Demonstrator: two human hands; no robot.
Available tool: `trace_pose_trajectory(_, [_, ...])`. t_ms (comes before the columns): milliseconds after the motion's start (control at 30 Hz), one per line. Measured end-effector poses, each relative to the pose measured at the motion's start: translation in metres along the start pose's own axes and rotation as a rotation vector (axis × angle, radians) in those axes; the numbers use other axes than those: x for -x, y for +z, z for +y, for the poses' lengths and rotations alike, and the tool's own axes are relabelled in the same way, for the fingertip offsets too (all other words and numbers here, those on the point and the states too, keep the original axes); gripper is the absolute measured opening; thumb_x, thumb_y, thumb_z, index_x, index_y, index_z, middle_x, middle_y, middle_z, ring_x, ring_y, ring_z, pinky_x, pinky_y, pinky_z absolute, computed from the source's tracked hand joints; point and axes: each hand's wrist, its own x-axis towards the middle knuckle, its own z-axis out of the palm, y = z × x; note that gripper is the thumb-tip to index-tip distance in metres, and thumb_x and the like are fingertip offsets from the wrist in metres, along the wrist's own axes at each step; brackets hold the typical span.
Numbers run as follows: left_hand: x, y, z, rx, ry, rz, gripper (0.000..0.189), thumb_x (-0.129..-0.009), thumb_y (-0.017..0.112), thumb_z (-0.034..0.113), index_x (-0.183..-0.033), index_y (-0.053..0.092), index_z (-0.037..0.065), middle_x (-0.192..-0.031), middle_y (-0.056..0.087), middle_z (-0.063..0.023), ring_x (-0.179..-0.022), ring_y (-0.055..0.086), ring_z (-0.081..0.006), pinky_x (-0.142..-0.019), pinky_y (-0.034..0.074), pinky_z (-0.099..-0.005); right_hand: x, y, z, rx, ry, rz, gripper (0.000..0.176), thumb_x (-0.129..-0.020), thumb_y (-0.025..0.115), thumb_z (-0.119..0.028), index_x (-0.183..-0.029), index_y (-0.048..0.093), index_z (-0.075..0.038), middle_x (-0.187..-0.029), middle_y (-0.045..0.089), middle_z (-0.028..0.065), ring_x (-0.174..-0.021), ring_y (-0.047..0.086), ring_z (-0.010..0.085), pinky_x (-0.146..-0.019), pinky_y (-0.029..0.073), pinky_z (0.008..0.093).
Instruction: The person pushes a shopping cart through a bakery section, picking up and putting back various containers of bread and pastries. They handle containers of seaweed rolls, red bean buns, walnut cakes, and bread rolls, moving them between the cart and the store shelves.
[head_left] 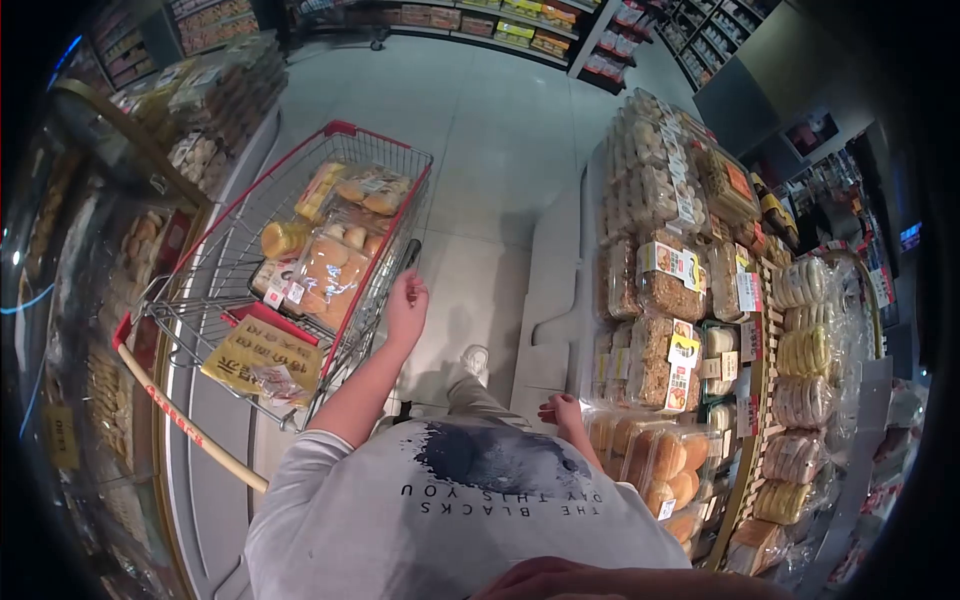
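Observation:
My left hand (pixel 408 296) is beside the right side of a wire shopping cart (pixel 432 165), its fingers curled in with nothing visible in them. My right hand (pixel 562 411) hangs low, left of the clear boxes of bread rolls (pixel 665 460), its fingers also loosely curled and holding nothing visible. Inside the cart lie clear boxes of buns (pixel 330 272), a yellow-lidded round tub (pixel 284 240) and a yellow packet (pixel 320 192). A yellow sign with red print (pixel 262 360) sits at the cart's near end, by its curved handle (pixel 190 430).
Stacked packaged baked goods (pixel 670 280) line a display on the right, with wrapped bread (pixel 803 345) farther right. On the left stands a glass-fronted bread case (pixel 115 380). Shelves (pixel 500 25) cross the far end of the tiled floor (pixel 480 130). A shoe (pixel 475 362) shows below.

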Motion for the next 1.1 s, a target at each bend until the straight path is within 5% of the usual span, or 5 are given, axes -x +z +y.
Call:
trace_pose_trajectory(233, [-0.169,-0.007,-0.069,-0.131,-0.245,0.416,0.038,-0.075,0.058,0.018,-0.103,0.045,-0.004,-0.083,0.055,-0.0096,-0.068,0.052,-0.0162,-0.060,0.043,-0.0276,-0.106,0.005,-0.078,0.010,0.079,-0.074,0.022,-0.080,0.046,-0.011,-0.095,0.047,0.006,-0.078,0.060,0.0188,-0.060,0.061,0.0275,-0.052,0.051,0.0356])
trace_pose_trajectory(467, [-0.252,0.007,-0.092,0.049,-0.906,0.277,0.052,-0.071,0.062,0.042,-0.099,0.046,0.001,-0.090,0.049,-0.0118,-0.088,0.050,-0.0290,-0.074,0.042,-0.0430,-0.187,0.042,-0.214,0.065,-0.055,-0.202,0.022,-0.081,0.048,-0.014,-0.094,0.050,0.003,-0.071,0.058,0.0128,-0.051,0.057,0.0193,-0.047,0.048,0.0283])
trace_pose_trajectory(667, [-0.280,0.012,-0.143,0.183,-1.038,0.159,0.050,-0.071,0.062,0.042,-0.100,0.048,0.004,-0.094,0.048,-0.0125,-0.092,0.048,-0.0321,-0.077,0.042,-0.0457,-0.206,0.069,-0.274,0.087,-0.062,-0.237,0.021,-0.082,0.049,-0.015,-0.093,0.050,0.003,-0.073,0.058,0.0124,-0.055,0.058,0.0185,-0.049,0.048,0.0266])
trace_pose_trajectory(900, [-0.290,0.006,-0.158,0.350,-0.964,0.279,0.041,-0.073,0.062,0.019,-0.105,0.043,0.002,-0.087,0.054,-0.0119,-0.069,0.057,-0.0244,-0.054,0.050,-0.0399,-0.209,0.104,-0.316,0.172,-0.023,-0.181,0.021,-0.083,0.048,-0.017,-0.093,0.050,0.001,-0.074,0.059,0.0116,-0.059,0.059,0.0187,-0.053,0.049,0.0278])
trace_pose_trajectory(1100, [-0.264,-0.031,-0.083,0.749,-0.835,0.296,0.035,-0.079,0.055,0.009,-0.110,0.041,0.004,-0.092,0.053,-0.0100,-0.075,0.057,-0.0224,-0.062,0.051,-0.0362,-0.222,0.181,-0.376,0.254,-0.159,-0.407,0.026,-0.082,0.051,-0.017,-0.101,0.048,0.001,-0.080,0.060,0.0120,-0.067,0.060,0.0189,-0.058,0.049,0.0286])
